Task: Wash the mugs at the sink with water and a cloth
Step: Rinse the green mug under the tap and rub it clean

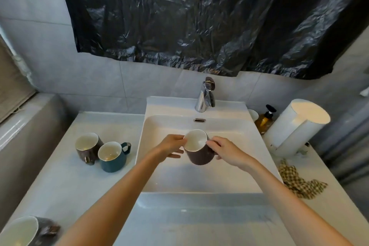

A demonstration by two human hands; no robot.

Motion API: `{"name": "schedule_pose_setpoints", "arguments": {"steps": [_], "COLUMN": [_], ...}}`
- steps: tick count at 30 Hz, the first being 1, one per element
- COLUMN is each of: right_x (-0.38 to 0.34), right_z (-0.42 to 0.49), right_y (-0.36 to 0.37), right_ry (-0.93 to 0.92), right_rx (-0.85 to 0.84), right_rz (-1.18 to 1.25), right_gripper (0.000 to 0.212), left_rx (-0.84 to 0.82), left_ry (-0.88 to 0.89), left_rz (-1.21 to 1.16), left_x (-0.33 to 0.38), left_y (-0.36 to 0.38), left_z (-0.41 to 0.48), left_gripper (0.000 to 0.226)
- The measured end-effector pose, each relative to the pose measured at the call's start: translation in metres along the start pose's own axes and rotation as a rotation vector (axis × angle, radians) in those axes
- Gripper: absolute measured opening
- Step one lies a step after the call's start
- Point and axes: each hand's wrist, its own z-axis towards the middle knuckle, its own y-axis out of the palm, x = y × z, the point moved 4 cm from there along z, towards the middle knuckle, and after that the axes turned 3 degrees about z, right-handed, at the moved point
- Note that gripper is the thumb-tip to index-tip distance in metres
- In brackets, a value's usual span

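While over white ceramic sink (pixel 169 177), gripping brown white-lined mug (pixel 199 157): left hand (pixel 171 147) pinching rim, right hand (pixel 226 152) curled round side.

Home bathroom: tiled wall (pixel 99 78), washbasin (pixel 199 183), soap bottle (pixel 264 121).

One wide-angle view, worn on the person's head, looks forward and steeply down from the near edge of the white rectangular ceramic sink (pixel 199 177); the chrome single-lever tap (pixel 206 96) stands at 12 o'clock of the basin, the crumpled black plastic sheet (pixel 199 16) above it; both arms enter from 6 o'clock, close under the lens, meeting at the brown ceramic mug with white inside (pixel 199 156) near frame centre.
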Motion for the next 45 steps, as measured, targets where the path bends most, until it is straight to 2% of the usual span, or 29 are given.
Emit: {"name": "schedule_pose_setpoints", "arguments": {"steps": [2,5,6,8,10,16,18,20,24,28,31,33,35,37,39,42,45], "right_x": [-0.016,-0.036,-0.036,-0.034,-0.029,-0.014,-0.013,-0.021,-0.045,-0.075,-0.102,-0.118,-0.131,-0.142,-0.149,-0.144,-0.13], "right_z": [-0.006,-0.015,-0.016,-0.019,-0.018,-0.019,-0.015,-0.012,-0.003,0.007,0.011,0.015,0.018,0.022,0.027,0.034,0.042], "right_y": [-0.003,0.008,0.014,0.016,0.02,0.035,0.034,0.033,0.03,0.042,0.076,0.11,0.148,0.189,0.232,0.288,0.33], "right_ry": [-0.157,-0.575,-0.662,-0.677,-0.73,-0.929,-0.971,-0.934,-0.687,-0.4,-0.299,-0.269,-0.228,-0.175,-0.112,0.003,0.09], "right_rx": [0.028,0.11,0.126,0.167,0.174,0.164,0.204,0.251,0.248,0.026,-0.117,-0.207,-0.296,-0.403,-0.508,-0.602,-0.631], "right_rz": [-0.276,-1.007,-1.172,-1.226,-1.24,-1.383,-1.327,-1.217,-0.756,-0.141,0.142,0.244,0.323,0.352,0.337,0.326,0.351], "right_gripper": [0.029,0.015,0.012,0.005,0.02,0.017,0.018,0.02,0.012,0.022,0.022,0.025,0.023,0.023,0.03,0.033,0.03], "left_rx": [0.021,-0.031,-0.038,-0.029,-0.025,-0.006,0.016,0.061,0.161,0.286,0.45,0.56,0.586,0.641,0.698,0.72,0.706], "left_ry": [0.019,0.009,-0.003,-0.016,-0.019,-0.05,-0.039,-0.003,0.094,0.148,0.187,0.179,0.161,0.118,0.076,0.016,-0.037], "left_rz": [0.028,-0.058,-0.094,-0.138,-0.135,-0.185,-0.194,-0.212,-0.253,-0.283,-0.186,-0.09,-0.117,-0.109,0.001,0.189,0.269], "left_x": [0.003,0.006,0.007,0.005,0.003,-0.014,-0.02,-0.02,-0.013,-0.019,-0.034,-0.052,-0.078,-0.106,-0.132,-0.167,-0.198], "left_y": [-0.001,-0.001,-0.002,-0.003,-0.001,0.013,0.015,0.011,-0.01,-0.06,-0.103,-0.134,-0.163,-0.192,-0.215,-0.24,-0.254], "left_z": [-0.003,-0.008,-0.009,-0.009,-0.01,-0.016,-0.018,-0.02,-0.032,-0.049,-0.074,-0.095,-0.112,-0.127,-0.138,-0.143,-0.139], "left_gripper": [0.039,0.058,0.064,0.07,0.073,0.077,0.075,0.07,0.052,0.035,0.027,0.031,0.027,0.024,0.023,0.023,0.023]}}
